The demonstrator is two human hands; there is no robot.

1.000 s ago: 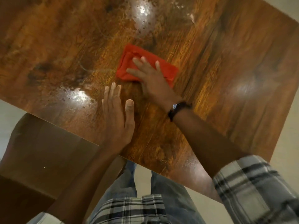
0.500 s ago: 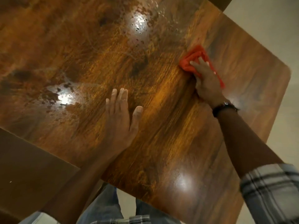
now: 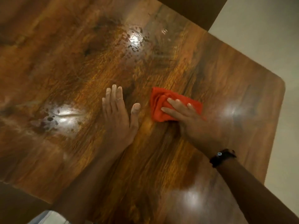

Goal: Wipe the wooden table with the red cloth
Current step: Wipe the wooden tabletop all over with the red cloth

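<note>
The glossy wooden table [image 3: 226, 75] fills most of the head view. A bunched red cloth [image 3: 159, 102] lies on it right of centre. My right hand [image 3: 191, 120] presses down on the cloth, fingers spread over its near right part, a black watch on the wrist. My left hand [image 3: 118, 117] rests flat on the bare wood just left of the cloth, fingers together, thumb out, holding nothing. A thumb's width of wood separates the left thumb from the cloth.
Wet patches with droplets shine at the far centre [image 3: 135, 41] and at the left [image 3: 64, 115]. The table's rounded right corner [image 3: 279, 83] borders pale floor [image 3: 267, 29]. A dark wooden chair edge [image 3: 191, 10] shows at the top.
My right hand has slid the cloth back from the table's far right side toward the centre, close to the left hand. The left hand has stayed flat in place.
</note>
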